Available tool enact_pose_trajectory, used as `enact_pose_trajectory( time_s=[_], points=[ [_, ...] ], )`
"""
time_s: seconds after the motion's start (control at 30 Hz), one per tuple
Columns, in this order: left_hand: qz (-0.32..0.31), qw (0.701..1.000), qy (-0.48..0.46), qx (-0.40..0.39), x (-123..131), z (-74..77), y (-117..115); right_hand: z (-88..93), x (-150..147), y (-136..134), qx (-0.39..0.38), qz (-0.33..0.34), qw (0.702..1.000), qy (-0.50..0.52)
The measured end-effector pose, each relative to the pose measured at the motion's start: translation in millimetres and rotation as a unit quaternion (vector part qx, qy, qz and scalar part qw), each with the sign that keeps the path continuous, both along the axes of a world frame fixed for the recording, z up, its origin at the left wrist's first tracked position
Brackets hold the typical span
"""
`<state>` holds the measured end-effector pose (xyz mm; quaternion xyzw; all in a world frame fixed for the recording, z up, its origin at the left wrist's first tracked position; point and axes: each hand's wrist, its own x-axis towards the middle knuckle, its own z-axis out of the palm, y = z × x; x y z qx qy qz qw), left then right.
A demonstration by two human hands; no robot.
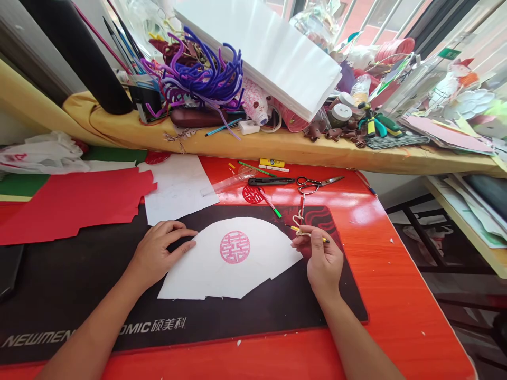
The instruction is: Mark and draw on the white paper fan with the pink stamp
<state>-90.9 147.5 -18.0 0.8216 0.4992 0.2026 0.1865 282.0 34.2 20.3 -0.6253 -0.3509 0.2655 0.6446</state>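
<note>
A white fan-shaped paper (233, 261) with a pink round cut-out emblem (235, 246) lies on the black desk mat (79, 295). My left hand (160, 250) rests flat on the paper's left edge, fingers stretched out. My right hand (322, 256) is closed in a pinch on a thin yellow pencil (295, 229) at the paper's right edge. A red round paper cut-out (252, 194) lies just beyond the paper.
Scissors (317, 183), a black craft knife (271, 181), a clear ruler (229, 182), green and red pens and a white sheet (178, 190) lie on the red table (396, 274). Red paper (71, 203) sits at left. A cluttered yellow shelf (277, 145) runs behind.
</note>
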Motion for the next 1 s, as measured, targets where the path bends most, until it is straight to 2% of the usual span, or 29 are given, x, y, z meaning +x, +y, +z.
enact_pose_trajectory(
  time_s=[0.27, 0.43, 0.73, 1.0],
  points=[
    [0.004, 1.0, 0.006, -0.005, 0.4, -0.1, -0.2, 3.5, 21.5, 3.5, 0.054, -0.103, 0.993, 0.031],
    [0.003, 1.0, 0.003, 0.0, 0.1, -1.4, 0.3, 9.7, 26.1, 3.8, 0.085, -0.129, 0.987, 0.042],
    [0.009, 1.0, 0.004, 0.0, 0.0, -2.1, -0.6, -0.8, 20.5, 2.0, 0.021, -0.08, 0.996, 0.045],
    [-0.001, 1.0, -0.003, 0.0, -0.8, -1.2, 0.0, 1.2, 10.2, 1.1, 0.011, -0.036, 0.998, 0.041]
  ],
)
